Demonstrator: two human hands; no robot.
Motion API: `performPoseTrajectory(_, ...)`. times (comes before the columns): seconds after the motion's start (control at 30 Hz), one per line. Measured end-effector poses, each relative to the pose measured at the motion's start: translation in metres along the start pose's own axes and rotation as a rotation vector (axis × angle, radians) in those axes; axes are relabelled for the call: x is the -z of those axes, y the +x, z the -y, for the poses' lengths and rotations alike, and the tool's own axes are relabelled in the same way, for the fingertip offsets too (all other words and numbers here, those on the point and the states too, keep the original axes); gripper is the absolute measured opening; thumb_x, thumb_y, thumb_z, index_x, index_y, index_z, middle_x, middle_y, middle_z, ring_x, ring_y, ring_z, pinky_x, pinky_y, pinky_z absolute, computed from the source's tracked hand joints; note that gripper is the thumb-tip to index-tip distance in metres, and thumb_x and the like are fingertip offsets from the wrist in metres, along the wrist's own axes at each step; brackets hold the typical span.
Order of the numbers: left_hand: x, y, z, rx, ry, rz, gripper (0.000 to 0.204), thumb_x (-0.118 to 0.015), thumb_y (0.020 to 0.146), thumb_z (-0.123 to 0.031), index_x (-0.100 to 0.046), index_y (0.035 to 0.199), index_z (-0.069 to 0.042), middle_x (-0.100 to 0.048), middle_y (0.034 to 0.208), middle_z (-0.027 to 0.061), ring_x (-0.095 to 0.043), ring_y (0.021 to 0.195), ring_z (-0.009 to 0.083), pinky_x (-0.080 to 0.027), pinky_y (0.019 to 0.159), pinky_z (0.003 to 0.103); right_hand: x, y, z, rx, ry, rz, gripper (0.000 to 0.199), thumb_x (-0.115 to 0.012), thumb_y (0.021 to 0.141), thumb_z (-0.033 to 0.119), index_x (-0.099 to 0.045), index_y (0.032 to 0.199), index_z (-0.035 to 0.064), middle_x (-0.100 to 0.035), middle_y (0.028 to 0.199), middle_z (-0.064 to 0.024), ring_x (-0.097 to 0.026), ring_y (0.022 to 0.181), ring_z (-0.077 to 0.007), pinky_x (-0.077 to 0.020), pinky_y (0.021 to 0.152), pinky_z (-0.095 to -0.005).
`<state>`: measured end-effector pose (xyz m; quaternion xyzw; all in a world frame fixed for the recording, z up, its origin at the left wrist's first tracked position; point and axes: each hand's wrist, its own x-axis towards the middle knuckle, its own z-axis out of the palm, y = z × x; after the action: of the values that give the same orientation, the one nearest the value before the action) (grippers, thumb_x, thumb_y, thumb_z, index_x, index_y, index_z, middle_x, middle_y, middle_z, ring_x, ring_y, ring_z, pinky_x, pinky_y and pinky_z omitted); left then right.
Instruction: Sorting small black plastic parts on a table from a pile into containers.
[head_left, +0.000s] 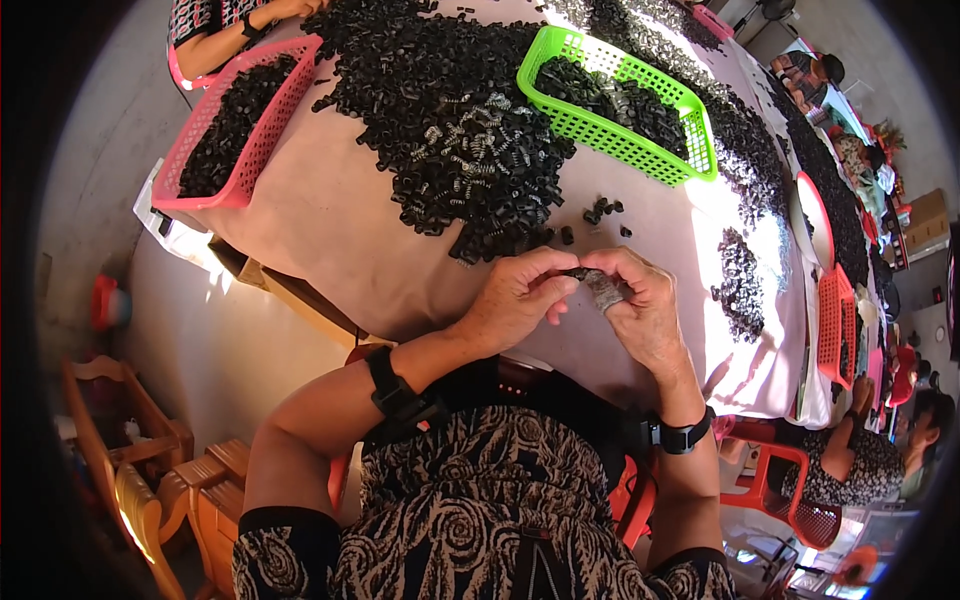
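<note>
Cloth of a dusty pink, matte and faintly rumpled, covers 1 long surface (330, 235) reaching ahead of both hands and away to the right. Well left of the left hand (510, 302), glossy wooden furniture (150, 475) stands on a pale floor (195, 335). At least 3 other people are about: 1 with a patterned sleeve (192, 20) far ahead and left of the left hand, 1 in a patterned top (840, 485) well right of the right hand (648, 305), and 1 farther off beyond it.

1 broad heap (420, 80) of short black pieces, too many to count, lies just ahead of the left hand; silvery, coiled-looking pieces (480, 140) glint among them. Ahead of the right hand sits 1 green basket (620, 148); ahead and left of the left hand, 1 pink basket (270, 140); right of the right hand, 1 red basket (833, 320). All 3 are perforated, seemingly plastic; the first 2 hold black pieces. 1 smaller heap (740, 285) lies right of the right hand.

2 black wristbands (390, 388) show, 1 per wrist. A rough grey wrap (606, 290) circles 1 right-hand finger. Loose black pieces (602, 210) lie just ahead of the fingertips. Both hands pinch 1 small dark piece (576, 273) between them, its shape mostly hidden.
</note>
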<state>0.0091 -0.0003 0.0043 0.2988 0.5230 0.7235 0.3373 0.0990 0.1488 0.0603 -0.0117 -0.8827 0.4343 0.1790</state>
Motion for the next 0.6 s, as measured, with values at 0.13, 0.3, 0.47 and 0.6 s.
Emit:
performPoseTrajectory(0.13,-0.002,-0.001,0.0,-0.043,0.034,0.001,0.018,-0.055,0.091,-0.004,-0.058,0.108,0.001,-0.055,0.077,0.0007,-0.054,0.064,0.0054,-0.05,0.059,0.022,0.002,0.0,-0.001,-0.001,-0.059,0.019,0.036,-0.048,0.063,-0.013,-0.06,0.094,0.0004,-0.063,0.083,-0.0094,-0.059,0.064,-0.0191,-0.0463,0.06,-0.0275)
performPoseTrajectory(0.3,-0.004,-0.001,-0.002,-0.077,0.098,-0.007,0.018,-0.055,0.09,-0.002,-0.058,0.107,0.002,-0.052,0.078,0.0007,-0.054,0.062,0.0059,-0.05,0.057,0.022,0.002,0.0,-0.007,-0.04,0.013,0.05,0.036,-0.048,0.062,-0.014,-0.059,0.094,0.0,-0.062,0.082,-0.0098,-0.057,0.063,-0.0179,-0.0453,0.058,-0.0271)
performPoseTrajectory(0.47,-0.005,-0.002,-0.001,-0.108,0.164,-0.015,0.016,-0.054,0.089,-0.001,-0.058,0.104,0.002,-0.051,0.078,0.001,-0.054,0.063,0.0058,-0.05,0.057,0.022,0.009,0.005,-0.002,0.022,-0.077,0.131,0.027,-0.049,0.066,-0.01,-0.056,0.091,-0.0014,-0.057,0.076,-0.0144,-0.056,0.066,-0.0309,-0.0458,0.063,-0.0323)
performPoseTrajectory(0.6,-0.005,-0.004,0.0,-0.157,0.232,0.001,0.016,-0.051,0.09,0.001,-0.056,0.105,0.002,-0.049,0.08,0.0013,-0.054,0.063,0.0061,-0.05,0.058,0.021,0.014,0.007,-0.009,0.022,-0.114,0.259,0.021,-0.049,0.067,-0.007,-0.054,0.087,-0.0022,-0.053,0.073,-0.0173,-0.054,0.068,-0.0373,-0.0451,0.063,-0.0367)
